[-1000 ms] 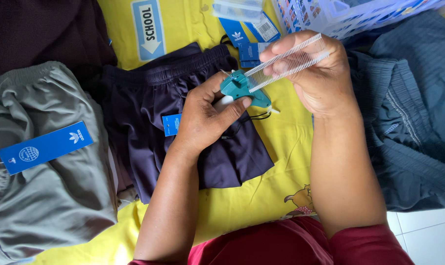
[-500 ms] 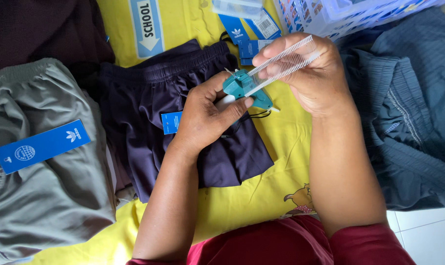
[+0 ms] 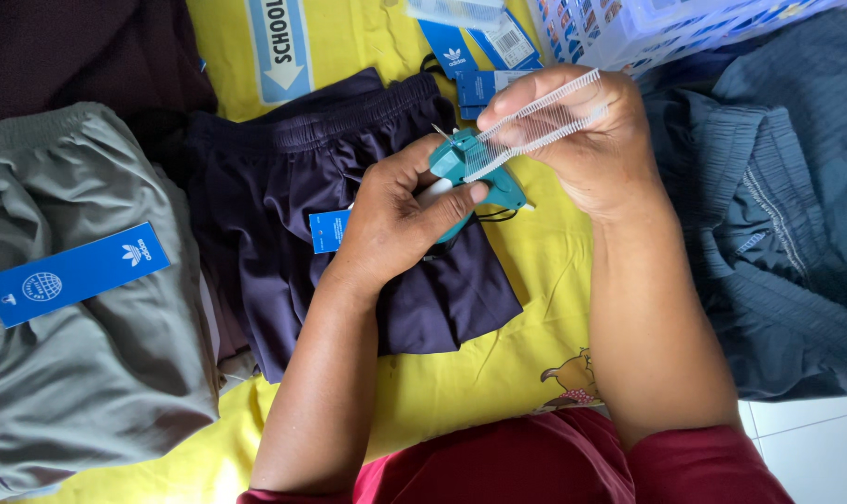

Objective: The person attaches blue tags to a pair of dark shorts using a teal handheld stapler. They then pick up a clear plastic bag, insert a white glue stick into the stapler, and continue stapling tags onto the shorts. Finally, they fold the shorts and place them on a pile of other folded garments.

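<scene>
The left hand (image 3: 395, 219) is closed around a teal tagging gun (image 3: 470, 173), thumb laid across its body and fingers wrapped behind. The gun's long axis runs roughly level across the view, its thin needle tip poking up and away to the far left, its grip end toward the right hand. The right hand (image 3: 582, 140) pinches a clear strip of plastic tag fasteners (image 3: 540, 126) between thumb and fingertips, the strip slanting from the gun's top up toward the far right; its lower end meets the gun.

Directly beneath both hands lie dark navy shorts (image 3: 349, 243) carrying a small blue tag (image 3: 328, 231) just left of the left hand. Further left are grey shorts (image 3: 78, 373) with a long blue hang tag (image 3: 73, 273). Right of the right hand lie folded blue-grey garments (image 3: 787, 233), close to the forearm. Beyond the hands sit loose blue tags (image 3: 479, 51) and a white plastic basket (image 3: 666, 28), leaving little room there. Everything rests on a yellow sheet (image 3: 470, 373), which shows bare nearer the person, between the forearms.
</scene>
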